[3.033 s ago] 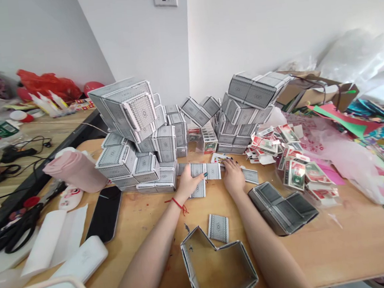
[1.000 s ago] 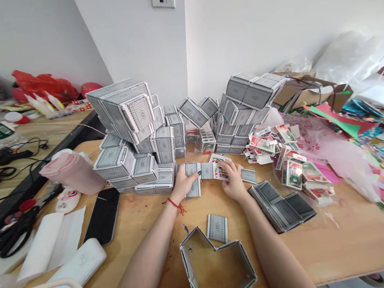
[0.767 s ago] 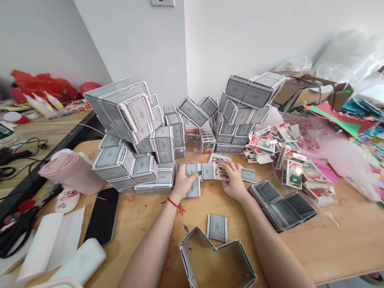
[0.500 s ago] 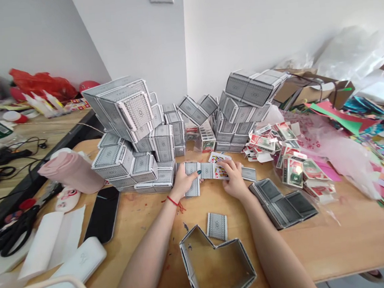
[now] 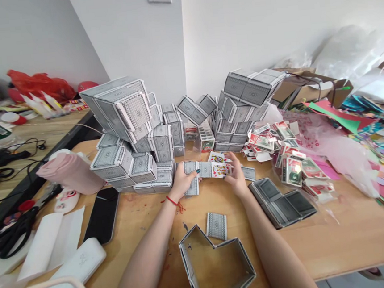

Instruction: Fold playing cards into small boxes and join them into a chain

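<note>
My left hand point(image 5: 182, 181) grips the left end of a joined strip of playing cards point(image 5: 205, 170), its thumb lying across the grey backs. One card of that strip hangs lower beneath the thumb. At the right end is a face-up court card point(image 5: 220, 169). My right hand point(image 5: 237, 176) is beside that end, thumb and fingers spread apart; whether the thumb touches the card's edge I cannot tell. Another face-up card point(image 5: 218, 156) lies behind the strip. Nearer me are a single grey-backed card piece point(image 5: 216, 225) and a hollow heart-shaped frame of cards point(image 5: 244, 265).
Stacked card blocks stand at left point(image 5: 113, 162) and right point(image 5: 236, 126). A dark card-covered shape point(image 5: 281, 203) lies right of my right forearm, near torn card boxes point(image 5: 293, 171). A phone point(image 5: 101, 216), a power bank point(image 5: 64, 276) and scissors point(image 5: 21, 226) lie at left.
My right hand has lifted its fingers off the face-up card and spread them at its right edge, uncovering the card. My left hand keeps its hold on the strip.
</note>
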Available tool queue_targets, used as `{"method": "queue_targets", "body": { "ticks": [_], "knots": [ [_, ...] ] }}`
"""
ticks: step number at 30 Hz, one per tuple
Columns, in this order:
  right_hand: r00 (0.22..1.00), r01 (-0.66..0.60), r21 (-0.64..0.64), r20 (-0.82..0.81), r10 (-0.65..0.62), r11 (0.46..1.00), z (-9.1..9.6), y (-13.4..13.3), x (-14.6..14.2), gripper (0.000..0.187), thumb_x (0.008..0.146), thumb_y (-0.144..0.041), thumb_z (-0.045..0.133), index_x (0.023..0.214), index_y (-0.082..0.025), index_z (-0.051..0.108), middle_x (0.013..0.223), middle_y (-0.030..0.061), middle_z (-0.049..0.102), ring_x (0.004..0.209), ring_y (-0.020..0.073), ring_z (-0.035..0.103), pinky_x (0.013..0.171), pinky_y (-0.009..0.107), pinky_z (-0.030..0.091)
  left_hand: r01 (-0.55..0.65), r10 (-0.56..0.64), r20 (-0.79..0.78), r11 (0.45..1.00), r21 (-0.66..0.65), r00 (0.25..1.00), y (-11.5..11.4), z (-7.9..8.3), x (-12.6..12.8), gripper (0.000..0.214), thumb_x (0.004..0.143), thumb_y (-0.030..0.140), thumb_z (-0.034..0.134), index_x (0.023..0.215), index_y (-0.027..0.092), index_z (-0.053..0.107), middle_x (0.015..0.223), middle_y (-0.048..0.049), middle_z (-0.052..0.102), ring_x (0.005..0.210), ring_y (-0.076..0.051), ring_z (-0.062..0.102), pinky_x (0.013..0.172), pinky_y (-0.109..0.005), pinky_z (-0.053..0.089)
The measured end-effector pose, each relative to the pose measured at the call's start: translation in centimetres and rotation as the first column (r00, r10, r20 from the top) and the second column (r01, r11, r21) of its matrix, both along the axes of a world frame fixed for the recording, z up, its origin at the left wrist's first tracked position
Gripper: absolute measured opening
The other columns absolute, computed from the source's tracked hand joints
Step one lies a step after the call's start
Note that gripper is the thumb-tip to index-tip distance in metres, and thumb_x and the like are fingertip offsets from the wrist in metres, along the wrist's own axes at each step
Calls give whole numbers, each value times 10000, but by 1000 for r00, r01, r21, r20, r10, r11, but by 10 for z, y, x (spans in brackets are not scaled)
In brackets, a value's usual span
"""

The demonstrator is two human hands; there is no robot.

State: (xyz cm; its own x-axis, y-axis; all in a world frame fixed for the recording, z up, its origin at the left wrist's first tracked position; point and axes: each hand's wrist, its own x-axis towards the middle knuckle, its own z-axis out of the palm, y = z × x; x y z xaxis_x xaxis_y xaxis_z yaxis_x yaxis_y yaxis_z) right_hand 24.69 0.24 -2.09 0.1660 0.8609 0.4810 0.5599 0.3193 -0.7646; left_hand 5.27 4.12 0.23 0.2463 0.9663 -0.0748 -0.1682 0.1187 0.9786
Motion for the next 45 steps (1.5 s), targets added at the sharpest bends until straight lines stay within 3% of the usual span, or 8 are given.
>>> {"method": "queue_targets", "body": {
  "ticks": [1, 3, 5, 7, 12, 19, 30, 45],
  "knots": [
    [981, 4, -22, -196, -8, 1000, 0, 2, 2, 725, 620, -169, 441, 1303, -210, 200, 1216, 105, 425, 987, 223, 499, 740, 356, 440, -9, 9, 5, 1000, 1, 1000, 0, 0, 0, 429, 640, 218, 639, 978, 191, 375, 821, 1, 572, 537, -122, 599, 544, -307, 520],
    [844, -22, -115, -535, -43, 993, 1, 4, 4, 634, 661, -243, 494, 1254, -233, 268, 1168, 87, 464, 862, 185, 555, 631, 297, 465, -15, 15, 18, 1000, 3, 1000, 0, 0, 0, 433, 639, 222, 643, 973, 188, 370, 808, 7, 571, 527, -120, 600, 533, -294, 518],
    [716, -122, -230, -694, -75, 965, 3, 4, 4, 492, 668, -323, 558, 1124, -212, 409, 1014, 64, 554, 671, 139, 569, 498, 238, 440, -11, 11, 30, 1000, -1, 999, 0, 0, 0, 444, 634, 225, 652, 973, 185, 368, 801, 7, 573, 531, -119, 602, 532, -284, 519],
    [661, -266, -303, -748, -56, 915, 5, 2, 1, 367, 648, -362, 609, 944, -179, 494, 780, 26, 604, 483, 95, 509, 386, 198, 367, 1, -1, 41, 1000, -11, 999, 0, 0, 0, 451, 631, 227, 659, 971, 184, 367, 799, 7, 576, 535, -117, 602, 535, -282, 522],
    [716, -355, -324, -697, 33, 877, 9, -3, -5, 271, 650, -382, 627, 706, -179, 458, 431, -51, 509, 297, 58, 362, 281, 174, 225, 81, -80, 18, 996, -28, 997, -1, 1, -2, 467, 628, 237, 668, 975, 192, 359, 805, 8, 575, 500, -115, 593, 496, -291, 521],
    [781, -362, -301, -615, 111, 882, 9, -4, -3, 265, 694, -408, 572, 677, -175, 446, 444, -32, 547, 275, 40, 317, 277, 173, 205, 122, -122, -35, 992, 9, 992, -1, -3, -3, 528, 584, 252, 713, 966, 200, 352, 752, 27, 560, 477, -117, 579, 453, -283, 505],
    [858, -297, -370, -508, 76, 880, 3, -5, -10, 319, 711, -448, 519, 566, -177, 436, 364, -41, 458, 283, 57, 317, 298, 190, 219, 137, -128, -90, 985, 107, 988, -5, -2, -3, 537, 605, 257, 693, 1018, 202, 354, 788, 12, 565, 483, -117, 583, 459, -280, 507],
    [868, -368, -433, -476, 138, 823, 8, -7, -20, 509, 784, -513, 380, 401, -179, 409, 270, -11, 403, 242, 60, 294, 286, 196, 198, 210, -208, -46, 976, 61, 977, -8, -1, -2, 526, 630, 281, 672, 1012, 210, 319, 724, 28, 565, 492, -132, 589, 470, -290, 505]
  ]
}}
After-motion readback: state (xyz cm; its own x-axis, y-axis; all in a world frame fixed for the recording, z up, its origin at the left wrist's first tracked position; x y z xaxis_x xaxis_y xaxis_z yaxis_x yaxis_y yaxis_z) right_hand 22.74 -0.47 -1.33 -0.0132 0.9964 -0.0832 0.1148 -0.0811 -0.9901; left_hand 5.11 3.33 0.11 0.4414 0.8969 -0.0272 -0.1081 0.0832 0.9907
